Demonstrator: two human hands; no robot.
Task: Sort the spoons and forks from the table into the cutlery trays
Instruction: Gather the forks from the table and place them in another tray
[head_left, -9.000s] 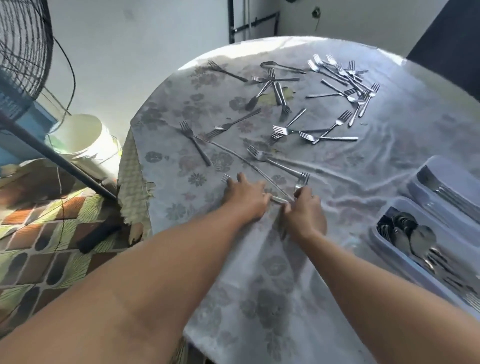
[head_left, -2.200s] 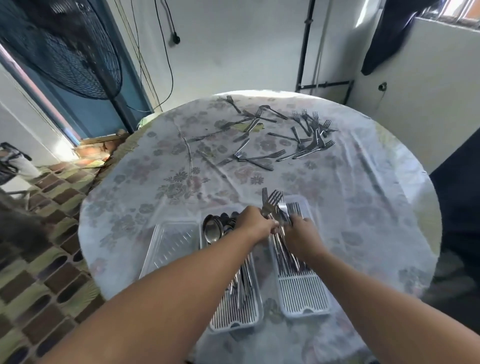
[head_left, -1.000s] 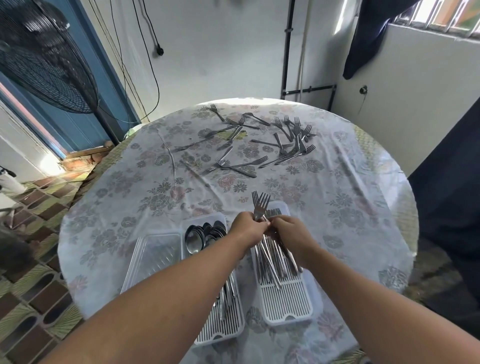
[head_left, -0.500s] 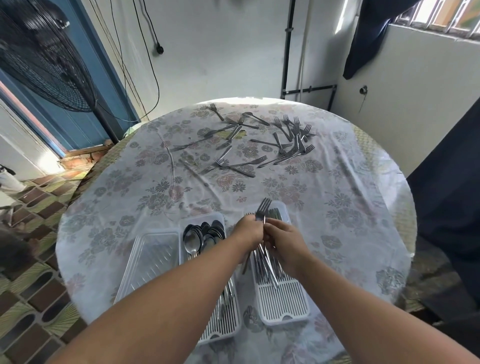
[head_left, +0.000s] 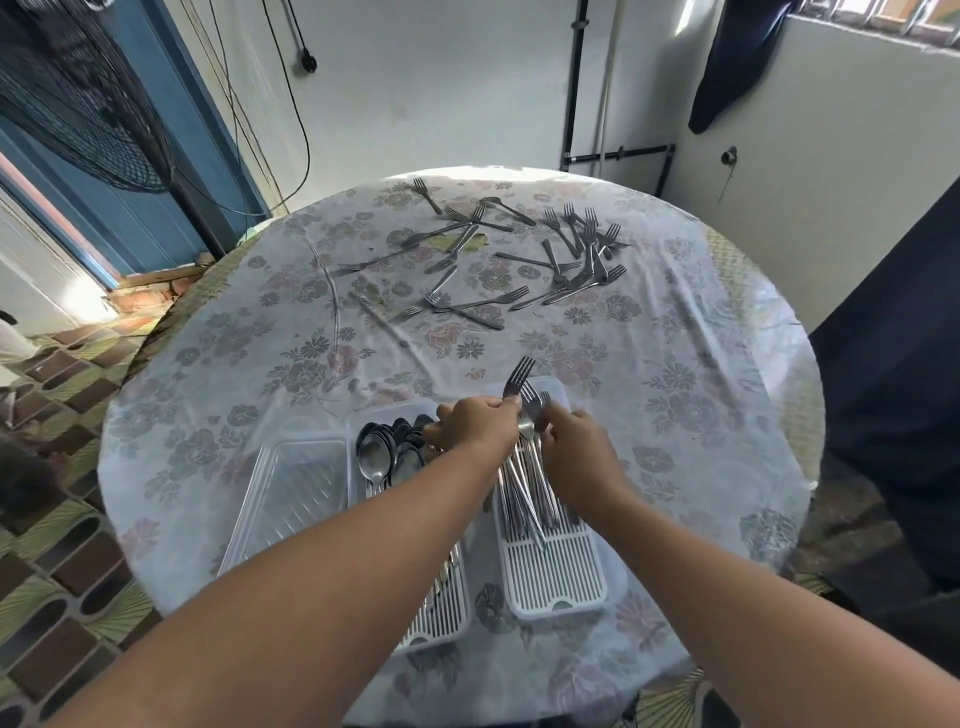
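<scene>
My left hand (head_left: 475, 428) is shut on a metal fork (head_left: 517, 379) whose tines stick up over the far end of the right tray (head_left: 558, 582). My right hand (head_left: 574, 447) pinches another fork (head_left: 531, 402) just beside it, lowering it among several forks (head_left: 530, 499) lying in that tray. The middle tray (head_left: 441, 613) holds several spoons (head_left: 387, 449). The left tray (head_left: 291, 493) is see-through and holds nothing. Many loose forks (head_left: 519, 260) lie scattered on the far side of the round table (head_left: 675, 415).
A standing fan (head_left: 78, 88) and a blue door are at the far left. A dark cloth (head_left: 737, 57) hangs at the upper right, and a dark shape (head_left: 898, 374) stands close to the table's right edge. Tiled floor lies to the left.
Both hands came from the far side of the table to the trays with forks. Over the last second they sank slightly toward the right tray, the forks tilting down.
</scene>
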